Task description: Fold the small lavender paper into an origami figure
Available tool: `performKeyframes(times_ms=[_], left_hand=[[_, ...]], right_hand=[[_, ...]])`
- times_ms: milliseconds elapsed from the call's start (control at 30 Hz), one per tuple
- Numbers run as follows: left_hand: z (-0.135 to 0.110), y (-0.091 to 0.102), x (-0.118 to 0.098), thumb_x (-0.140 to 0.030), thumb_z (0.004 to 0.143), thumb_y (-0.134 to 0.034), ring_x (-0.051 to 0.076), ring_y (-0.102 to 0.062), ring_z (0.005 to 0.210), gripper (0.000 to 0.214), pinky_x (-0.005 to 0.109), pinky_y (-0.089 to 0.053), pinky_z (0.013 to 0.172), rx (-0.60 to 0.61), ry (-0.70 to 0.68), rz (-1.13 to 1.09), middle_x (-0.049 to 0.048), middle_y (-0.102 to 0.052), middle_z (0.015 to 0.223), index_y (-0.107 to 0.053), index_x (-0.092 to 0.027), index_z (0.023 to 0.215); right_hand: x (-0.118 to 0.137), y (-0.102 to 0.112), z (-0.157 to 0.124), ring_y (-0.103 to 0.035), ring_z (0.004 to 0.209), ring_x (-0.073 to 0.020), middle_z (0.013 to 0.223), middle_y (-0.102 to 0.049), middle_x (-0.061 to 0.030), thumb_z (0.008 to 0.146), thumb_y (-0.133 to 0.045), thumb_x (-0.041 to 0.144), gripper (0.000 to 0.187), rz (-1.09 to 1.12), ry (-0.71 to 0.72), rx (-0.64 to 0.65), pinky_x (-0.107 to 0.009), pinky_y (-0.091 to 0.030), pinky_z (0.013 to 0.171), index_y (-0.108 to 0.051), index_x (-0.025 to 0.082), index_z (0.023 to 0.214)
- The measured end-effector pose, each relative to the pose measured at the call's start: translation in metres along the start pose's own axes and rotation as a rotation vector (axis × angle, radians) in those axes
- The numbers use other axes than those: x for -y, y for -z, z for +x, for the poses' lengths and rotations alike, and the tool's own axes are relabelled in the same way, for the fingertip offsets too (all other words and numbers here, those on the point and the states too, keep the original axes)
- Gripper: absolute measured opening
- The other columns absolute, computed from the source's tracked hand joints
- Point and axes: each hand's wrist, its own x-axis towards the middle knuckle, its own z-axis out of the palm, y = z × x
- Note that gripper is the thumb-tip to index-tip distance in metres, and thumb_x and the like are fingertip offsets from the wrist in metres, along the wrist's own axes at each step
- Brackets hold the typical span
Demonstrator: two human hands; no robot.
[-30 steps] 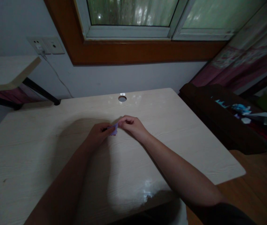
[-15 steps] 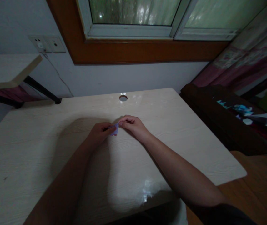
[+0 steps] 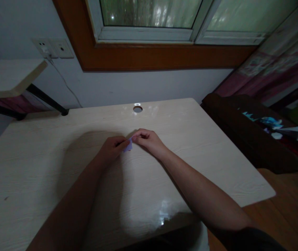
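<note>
Both my hands meet over the middle of a pale wooden desk (image 3: pixel 46 164). Between them is a small piece of light purple paper (image 3: pixel 128 145). My left hand (image 3: pixel 111 148) pinches its left side with curled fingers. My right hand (image 3: pixel 148 140) pinches its right edge between thumb and forefinger. Most of the paper is hidden by my fingers, so its shape is unclear.
A round cable hole (image 3: pixel 138 109) lies near the desk's far edge. A wall socket (image 3: pixel 52 48) and a window (image 3: pixel 149 17) are behind. A second desk top (image 3: pixel 7 76) stands at the left. A dark piece of furniture (image 3: pixel 245 136) with small items on it stands at the right.
The purple paper shows less now; my left fingers have closed further over it. Both hands stay in nearly the same place.
</note>
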Motion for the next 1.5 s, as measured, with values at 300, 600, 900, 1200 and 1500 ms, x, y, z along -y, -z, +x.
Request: performKeyframes(times_ms=[300,600,900,1200,1500], left_hand=[[0.0019,-0.0026,0.0055,-0.039,0.090,-0.050,0.011,-0.042,0.058,0.037,0.023,-0.031,0.056,0.021,-0.054,0.072,-0.0031,-0.045,0.059,-0.050,-0.016,0.060],[0.0022,-0.0038,0.0006,-0.046,0.094,-0.043,0.013,-0.051,0.061,0.043,0.023,-0.037,0.059,-0.056,0.042,0.012,-0.0010,-0.059,0.064,-0.063,-0.016,0.071],[0.0022,-0.0053,0.0003,-0.045,0.089,-0.052,0.016,-0.060,0.073,0.032,0.024,-0.045,0.067,-0.199,0.016,0.052,0.0025,-0.068,0.079,-0.069,-0.017,0.085],[0.0017,-0.0037,0.0073,-0.038,0.079,-0.064,0.015,-0.061,0.071,0.022,0.025,-0.048,0.067,-0.230,0.078,-0.129,0.0016,-0.068,0.077,-0.068,-0.017,0.084],[0.0011,-0.0021,0.0033,-0.034,0.078,-0.066,0.014,-0.063,0.063,0.019,0.025,-0.050,0.063,-0.230,0.142,-0.293,0.0005,-0.067,0.068,-0.066,-0.016,0.081]], right_hand=[[0.0026,-0.0013,-0.0006,-0.057,0.071,-0.0132,0.077,-0.066,-0.0014,0.076,-0.070,0.032,0.016,-0.019,0.018,-0.001,-0.029,-0.043,0.072,-0.070,0.016,0.077],[-0.0017,-0.0038,-0.0009,-0.057,0.073,-0.0137,0.082,-0.065,-0.0025,0.080,-0.068,0.038,0.021,-0.100,0.068,-0.017,-0.028,-0.045,0.070,-0.069,0.017,0.085],[-0.0020,-0.0007,0.0002,-0.057,0.075,-0.0140,0.082,-0.063,-0.0025,0.086,-0.063,0.036,0.020,-0.294,0.182,0.035,-0.027,-0.043,0.071,-0.069,0.017,0.083],[0.0000,-0.0014,-0.0025,-0.055,0.073,-0.0129,0.080,-0.060,-0.0012,0.089,-0.062,0.028,0.014,-0.396,0.276,0.080,-0.026,-0.041,0.068,-0.068,0.017,0.083],[-0.0014,-0.0074,-0.0083,-0.056,0.075,-0.0146,0.086,-0.061,-0.0025,0.088,-0.063,0.037,0.020,-0.520,0.306,-0.009,-0.026,-0.044,0.067,-0.060,0.020,0.098]])
